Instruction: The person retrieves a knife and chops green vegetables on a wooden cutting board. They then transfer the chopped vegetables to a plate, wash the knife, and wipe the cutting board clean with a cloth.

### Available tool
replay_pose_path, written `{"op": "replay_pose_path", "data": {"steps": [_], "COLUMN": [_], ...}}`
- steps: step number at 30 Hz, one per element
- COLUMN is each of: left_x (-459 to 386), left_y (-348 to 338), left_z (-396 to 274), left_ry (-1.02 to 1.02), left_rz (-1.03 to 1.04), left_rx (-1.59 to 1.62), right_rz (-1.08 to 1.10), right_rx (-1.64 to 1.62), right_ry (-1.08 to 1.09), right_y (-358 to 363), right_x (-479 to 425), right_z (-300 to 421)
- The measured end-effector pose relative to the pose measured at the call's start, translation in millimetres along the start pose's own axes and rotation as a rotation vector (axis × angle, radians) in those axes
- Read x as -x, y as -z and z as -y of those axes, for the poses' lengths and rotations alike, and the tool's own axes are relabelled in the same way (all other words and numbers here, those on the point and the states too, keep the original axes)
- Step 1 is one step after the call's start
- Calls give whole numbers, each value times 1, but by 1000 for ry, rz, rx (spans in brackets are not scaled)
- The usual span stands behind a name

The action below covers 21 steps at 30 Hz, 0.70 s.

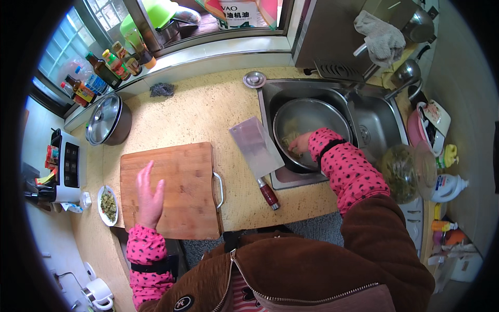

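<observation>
My left hand (150, 195) is over the wooden cutting board (179, 187), holding nothing, its fingers apart. My right hand (301, 143) reaches into a round stainless steel basin (325, 113) set in the left bowl of the sink. Its fingertips touch pale greenish vegetable pieces (289, 141) inside; whether they grip any is hard to see. Between board and sink lies a cleaver (257, 150), its blade against the sink's edge and its red-brown handle towards me. Left of the board stands a white oval dish (113, 221) of chopped greens.
A lidded pot (121, 124) and a scouring pad (161, 90) are on the back counter; bottles (102, 72) line the sill. The faucet (353, 97) rises behind the sink. A clear container (398, 173) of greens stands by my right arm, near a pink basin (414, 126).
</observation>
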<state>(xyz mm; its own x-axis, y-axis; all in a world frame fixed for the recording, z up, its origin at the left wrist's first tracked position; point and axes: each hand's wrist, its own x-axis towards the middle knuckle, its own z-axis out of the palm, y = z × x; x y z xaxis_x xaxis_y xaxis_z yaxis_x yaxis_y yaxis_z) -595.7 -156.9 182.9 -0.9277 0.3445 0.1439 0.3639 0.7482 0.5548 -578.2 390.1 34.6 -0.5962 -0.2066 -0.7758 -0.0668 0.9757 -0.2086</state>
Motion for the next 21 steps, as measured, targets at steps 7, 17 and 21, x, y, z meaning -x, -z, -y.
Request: {"op": "replay_pose_path", "data": {"steps": [7,17,21], "left_x": [-88,-151,-168], "left_y": [-68,-160,-210], "left_z": [-94,-213,-257], "left_ry": [-334,-231,-239], "left_rz": [177,734,866], "left_rx": [78,576,855], "right_rz": [71,-777,-924], "right_rx": [344,-897,-1156], "right_ry": [35,162,304], "right_y": [-40,81,119], "right_x": [-58,143,218], "right_z": [-73,3,22]}}
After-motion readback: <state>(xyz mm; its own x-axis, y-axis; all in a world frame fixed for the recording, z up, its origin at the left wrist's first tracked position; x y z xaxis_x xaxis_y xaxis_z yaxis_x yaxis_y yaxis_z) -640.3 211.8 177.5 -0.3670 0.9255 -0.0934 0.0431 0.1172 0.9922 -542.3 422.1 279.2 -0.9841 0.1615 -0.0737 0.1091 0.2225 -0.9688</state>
